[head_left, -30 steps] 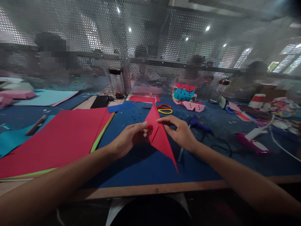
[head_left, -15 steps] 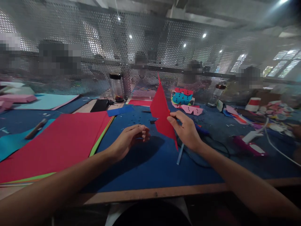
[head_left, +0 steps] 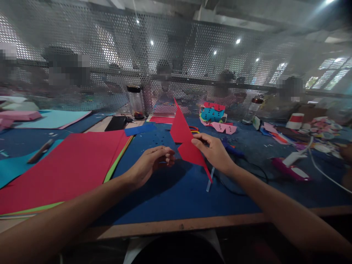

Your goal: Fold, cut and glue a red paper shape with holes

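My right hand [head_left: 216, 152] pinches a red paper cutout [head_left: 181, 126] by its right edge, thumb on the near side. The cutout is folded, has a notch in its left side, and is held tilted above the table. Left of it, my left hand [head_left: 150, 163] is apart from the paper, its fingers loosely curled and holding nothing that shows. Beyond the cutout, red and yellow handles [head_left: 194, 129] are partly hidden. Below my right hand lies a clear stick [head_left: 210, 180], and a blue glue gun [head_left: 231, 148] with a dark cable is behind the hand.
A stack of red paper sheets [head_left: 71, 161] lies left, with a phone [head_left: 116, 123] and blue strip [head_left: 140, 129] behind. Dotted paper masks [head_left: 213, 113], glass jars [head_left: 135, 102] and a magenta device [head_left: 290, 170] stand farther off. A perforated screen [head_left: 187, 47] borders the table; people sit beyond.
My right hand has lowered the red cutout slightly and tipped its top leftward. The red and yellow handles behind it now show. My left hand has hardly moved.
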`<state>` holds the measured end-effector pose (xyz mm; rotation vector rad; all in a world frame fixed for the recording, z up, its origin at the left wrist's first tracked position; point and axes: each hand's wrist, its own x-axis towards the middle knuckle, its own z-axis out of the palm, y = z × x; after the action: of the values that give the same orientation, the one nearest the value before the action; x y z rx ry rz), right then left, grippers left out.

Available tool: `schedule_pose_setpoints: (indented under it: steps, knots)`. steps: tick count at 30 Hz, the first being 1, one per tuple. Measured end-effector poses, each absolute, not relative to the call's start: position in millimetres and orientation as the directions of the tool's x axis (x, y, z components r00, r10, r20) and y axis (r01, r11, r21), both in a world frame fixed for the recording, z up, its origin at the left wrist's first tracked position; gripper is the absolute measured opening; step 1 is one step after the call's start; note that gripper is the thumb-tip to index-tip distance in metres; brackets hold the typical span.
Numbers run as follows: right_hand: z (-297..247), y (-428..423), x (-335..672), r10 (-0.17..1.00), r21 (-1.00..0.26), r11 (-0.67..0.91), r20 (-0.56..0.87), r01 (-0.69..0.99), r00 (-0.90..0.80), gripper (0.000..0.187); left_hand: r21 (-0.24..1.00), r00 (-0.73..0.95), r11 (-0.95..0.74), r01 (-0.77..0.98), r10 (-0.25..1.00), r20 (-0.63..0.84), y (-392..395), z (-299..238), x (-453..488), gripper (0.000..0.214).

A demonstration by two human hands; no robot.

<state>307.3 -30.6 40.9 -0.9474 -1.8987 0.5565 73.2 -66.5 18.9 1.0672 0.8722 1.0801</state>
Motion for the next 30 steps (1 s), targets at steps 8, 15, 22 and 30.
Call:
schedule_pose_setpoints:
  steps: [8, 15, 22, 30]
  knots:
    - [45, -34, 308, 0.729, -0.635, 0.678, 0.647, 0.369, -0.226, 0.019, 0.962, 0.302, 0.148, -0.229, 0.95, -0.074, -67, 19, 72, 0.027]
    - [40, -40, 303, 0.59, -0.477, 0.806, 0.696, 0.352, -0.41, 0.02, 0.875, 0.435, 0.342, -0.341, 0.883, -0.176, -66, 23, 71, 0.036]
    - [25, -37, 297, 0.507, -0.381, 0.861, 0.69, 0.336, -0.516, 0.026, 0.923, 0.426, 0.301, -0.241, 0.887, -0.178, -69, 20, 73, 0.024]
    - [21, -39, 292, 0.488, -0.366, 0.873, 0.675, 0.323, -0.553, 0.033, 0.874, 0.413, 0.407, -0.266, 0.867, -0.278, -70, 16, 75, 0.025]
